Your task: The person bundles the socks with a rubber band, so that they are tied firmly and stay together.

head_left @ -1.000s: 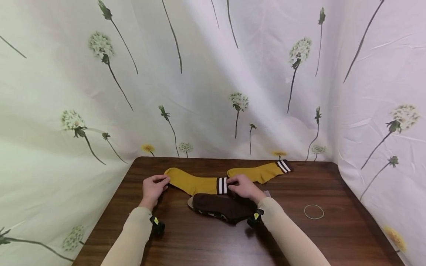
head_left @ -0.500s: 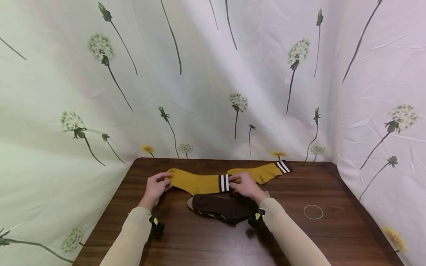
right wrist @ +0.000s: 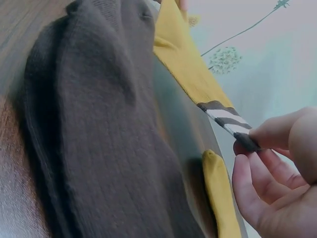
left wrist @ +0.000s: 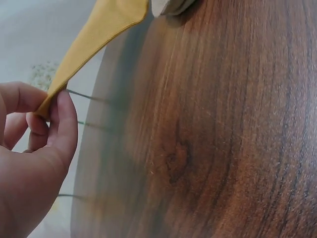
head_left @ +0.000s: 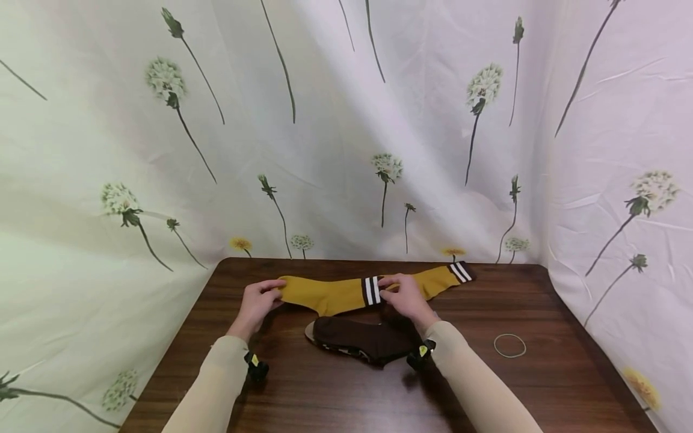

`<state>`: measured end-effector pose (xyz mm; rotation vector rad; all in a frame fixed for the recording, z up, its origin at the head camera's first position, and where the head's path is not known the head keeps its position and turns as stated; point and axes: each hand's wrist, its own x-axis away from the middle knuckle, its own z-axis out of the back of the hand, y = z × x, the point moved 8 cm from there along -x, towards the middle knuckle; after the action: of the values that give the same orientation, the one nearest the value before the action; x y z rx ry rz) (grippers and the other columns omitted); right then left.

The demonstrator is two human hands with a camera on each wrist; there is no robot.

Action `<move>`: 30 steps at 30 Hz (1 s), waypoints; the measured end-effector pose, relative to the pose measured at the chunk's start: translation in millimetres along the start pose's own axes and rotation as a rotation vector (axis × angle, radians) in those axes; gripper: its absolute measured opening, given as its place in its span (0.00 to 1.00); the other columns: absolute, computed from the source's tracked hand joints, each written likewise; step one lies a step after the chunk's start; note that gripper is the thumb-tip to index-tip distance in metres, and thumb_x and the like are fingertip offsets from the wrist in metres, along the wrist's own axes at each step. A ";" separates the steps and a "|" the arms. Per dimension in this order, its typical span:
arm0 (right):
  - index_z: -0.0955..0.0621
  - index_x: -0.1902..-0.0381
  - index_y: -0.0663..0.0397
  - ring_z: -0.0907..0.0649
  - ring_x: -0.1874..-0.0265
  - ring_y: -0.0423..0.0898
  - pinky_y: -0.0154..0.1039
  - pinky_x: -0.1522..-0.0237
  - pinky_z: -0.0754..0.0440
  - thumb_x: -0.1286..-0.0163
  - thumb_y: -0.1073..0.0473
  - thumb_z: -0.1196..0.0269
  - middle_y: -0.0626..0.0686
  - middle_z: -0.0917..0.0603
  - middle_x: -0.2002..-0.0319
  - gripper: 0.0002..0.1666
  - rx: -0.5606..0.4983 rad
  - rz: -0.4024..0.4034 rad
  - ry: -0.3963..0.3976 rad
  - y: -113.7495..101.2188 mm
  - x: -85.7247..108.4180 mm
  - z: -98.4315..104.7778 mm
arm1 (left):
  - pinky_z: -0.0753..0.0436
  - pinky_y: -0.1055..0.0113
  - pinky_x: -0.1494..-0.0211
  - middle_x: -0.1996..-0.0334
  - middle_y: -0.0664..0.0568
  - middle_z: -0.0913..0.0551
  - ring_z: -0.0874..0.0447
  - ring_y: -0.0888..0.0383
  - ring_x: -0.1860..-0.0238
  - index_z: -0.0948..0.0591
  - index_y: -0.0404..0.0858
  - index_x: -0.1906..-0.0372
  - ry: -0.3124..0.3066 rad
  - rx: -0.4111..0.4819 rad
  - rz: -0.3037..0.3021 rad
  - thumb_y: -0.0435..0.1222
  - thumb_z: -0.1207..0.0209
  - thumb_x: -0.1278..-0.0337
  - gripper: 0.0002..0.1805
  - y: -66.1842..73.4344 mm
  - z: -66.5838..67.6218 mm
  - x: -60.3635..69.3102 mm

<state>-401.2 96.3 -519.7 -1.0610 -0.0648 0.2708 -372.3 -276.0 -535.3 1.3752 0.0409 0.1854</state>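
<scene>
A mustard-yellow sock (head_left: 319,294) with a dark, white-striped cuff is stretched between both hands, lifted off the table. My left hand (head_left: 257,305) pinches its toe end; the left wrist view shows thumb and fingers closed on the yellow fabric (left wrist: 89,49). At the other end my right hand (head_left: 405,297) pinches the striped cuff (right wrist: 230,121). A second yellow sock (head_left: 435,279) lies behind, its toe part hidden by the right hand and the first sock. In front lie dark brown socks (head_left: 363,337), stacked, with a patterned layer showing beneath.
A thin pale rubber band (head_left: 510,346) lies at the right on the dark wooden table (head_left: 325,397). White cloth (head_left: 335,150) printed with dandelions hangs behind the table and along both sides.
The held yellow sock has shifted to the right and slightly up, both hands moving with it, and now overlaps the second sock. The brown socks and rubber band stay put.
</scene>
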 end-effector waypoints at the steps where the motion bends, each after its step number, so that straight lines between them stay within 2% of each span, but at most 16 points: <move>1: 0.10 0.48 0.54 0.12 0.62 0.48 0.42 0.64 0.12 0.28 0.66 0.31 0.58 0.16 0.41 0.12 0.009 0.010 0.005 -1.7 0.4 1.7 | 0.13 0.69 0.54 0.30 0.32 0.26 0.17 0.49 0.46 0.18 0.25 0.37 -0.003 -0.001 -0.004 0.25 0.47 0.27 0.19 0.9 -0.4 0.1; 7: 0.11 0.46 0.56 0.13 0.59 0.49 0.43 0.62 0.12 0.28 0.67 0.32 0.56 0.13 0.45 0.14 0.006 0.033 -0.003 -6.3 2.6 9.8 | 0.12 0.66 0.50 0.33 0.30 0.23 0.16 0.42 0.40 0.18 0.24 0.39 -0.027 0.031 -0.008 0.29 0.40 0.25 0.17 4.5 -2.1 1.9; 12: 0.11 0.46 0.55 0.13 0.62 0.46 0.42 0.62 0.13 0.27 0.67 0.33 0.56 0.12 0.48 0.14 -0.003 0.050 -0.004 -5.3 2.5 17.1 | 0.12 0.66 0.51 0.34 0.30 0.21 0.15 0.43 0.42 0.17 0.24 0.40 -0.042 0.028 -0.016 0.30 0.39 0.26 0.17 6.6 -2.2 3.3; 20: 0.11 0.47 0.56 0.12 0.64 0.47 0.41 0.64 0.15 0.27 0.69 0.34 0.57 0.11 0.49 0.14 0.008 0.124 0.001 -9.7 5.4 30.0 | 0.12 0.65 0.49 0.35 0.31 0.21 0.15 0.44 0.41 0.17 0.26 0.39 -0.089 -0.006 -0.043 0.30 0.43 0.23 0.16 15.2 -5.2 9.2; 25: 0.11 0.48 0.58 0.12 0.63 0.47 0.40 0.64 0.15 0.26 0.69 0.36 0.59 0.11 0.48 0.13 -0.005 0.144 0.017 -9.8 9.9 39.2 | 0.12 0.63 0.47 0.32 0.32 0.22 0.17 0.43 0.38 0.19 0.26 0.35 -0.139 0.024 -0.065 0.28 0.47 0.22 0.18 22.7 -12.4 14.5; 30: 0.11 0.49 0.57 0.12 0.61 0.48 0.41 0.66 0.17 0.26 0.68 0.35 0.59 0.12 0.45 0.12 0.005 0.132 0.030 -10.8 16.1 45.7 | 0.13 0.62 0.45 0.30 0.31 0.25 0.18 0.42 0.37 0.20 0.27 0.34 -0.178 0.033 -0.061 0.27 0.50 0.22 0.20 26.5 -19.1 21.8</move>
<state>-392.0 134.4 -489.2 -1.0657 0.0333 0.3738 -356.3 -249.2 -511.4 1.4167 -0.0628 0.0105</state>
